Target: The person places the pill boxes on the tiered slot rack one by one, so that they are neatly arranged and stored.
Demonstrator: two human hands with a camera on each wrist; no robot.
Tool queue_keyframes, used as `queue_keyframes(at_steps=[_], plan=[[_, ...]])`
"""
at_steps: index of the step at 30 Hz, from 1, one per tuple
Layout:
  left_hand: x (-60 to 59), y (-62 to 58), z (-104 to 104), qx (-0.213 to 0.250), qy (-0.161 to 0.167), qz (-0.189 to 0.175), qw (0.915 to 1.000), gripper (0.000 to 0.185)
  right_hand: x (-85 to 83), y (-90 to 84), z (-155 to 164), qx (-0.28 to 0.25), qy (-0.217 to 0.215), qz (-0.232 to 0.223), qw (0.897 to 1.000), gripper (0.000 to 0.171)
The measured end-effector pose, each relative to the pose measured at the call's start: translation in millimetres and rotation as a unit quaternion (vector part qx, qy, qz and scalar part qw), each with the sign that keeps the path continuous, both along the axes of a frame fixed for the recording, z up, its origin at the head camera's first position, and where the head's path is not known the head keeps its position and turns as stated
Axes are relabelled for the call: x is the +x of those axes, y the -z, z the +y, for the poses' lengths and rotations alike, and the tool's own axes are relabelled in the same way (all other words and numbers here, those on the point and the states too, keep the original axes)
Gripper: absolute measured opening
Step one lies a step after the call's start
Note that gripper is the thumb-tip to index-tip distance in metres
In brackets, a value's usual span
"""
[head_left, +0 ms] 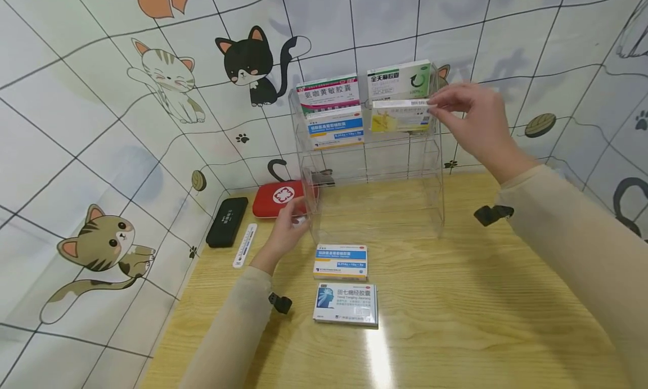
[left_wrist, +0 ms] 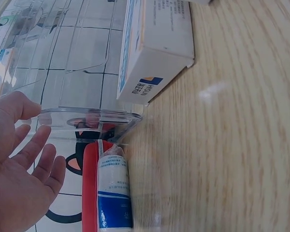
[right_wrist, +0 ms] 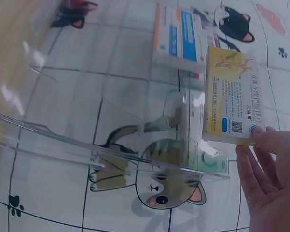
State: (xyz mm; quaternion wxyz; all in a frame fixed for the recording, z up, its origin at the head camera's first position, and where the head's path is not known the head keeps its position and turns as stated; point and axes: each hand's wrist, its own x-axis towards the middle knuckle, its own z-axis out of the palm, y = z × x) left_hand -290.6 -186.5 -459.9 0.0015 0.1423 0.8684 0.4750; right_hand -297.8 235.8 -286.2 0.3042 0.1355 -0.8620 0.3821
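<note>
Head view: my right hand (head_left: 473,119) pinches the right end of the yellow-and-white box (head_left: 397,120), whose long axis runs leftward from my fingertips, roughly level, at the upper part of the clear rack (head_left: 374,175), in front of the green-and-white box (head_left: 397,82). My left hand (head_left: 286,230), fingers loosely parted, lies lower at the rack's left side, farther from the held box.

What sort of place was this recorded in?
Probably an indoor corner set up as a small medicine display: a clear tiered rack holds medicine boxes, a red first-aid-style case lies by it, and a cartoon-cat wall stands behind.
</note>
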Motion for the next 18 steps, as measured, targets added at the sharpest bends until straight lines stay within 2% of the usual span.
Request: queue_keyframes(at_steps=[4,9,14,18], plan=[[-1.8,2.3,0,0.004,0.001,0.006,1.0,0.059,-19.7,-13.2,2,-0.005,0.033,-0.011,0.999,0.026],[-1.4,1.3,0,0.005,-0.003,0.009,0.9999,0.058,-37.6,-16.1,3,0.006,0.037,-0.033,0.999,0.026],[-0.6,1.7,1,0.004,0.001,0.003,1.0,0.059,-44.5,-11.2,5,0.047,0.029,-0.079,0.995,0.025],[-0.2,1.8,1,-0.003,-0.006,0.004,1.0,0.06,-46.8,-5.8,4,0.103,0.018,-0.075,0.992,0.023]])
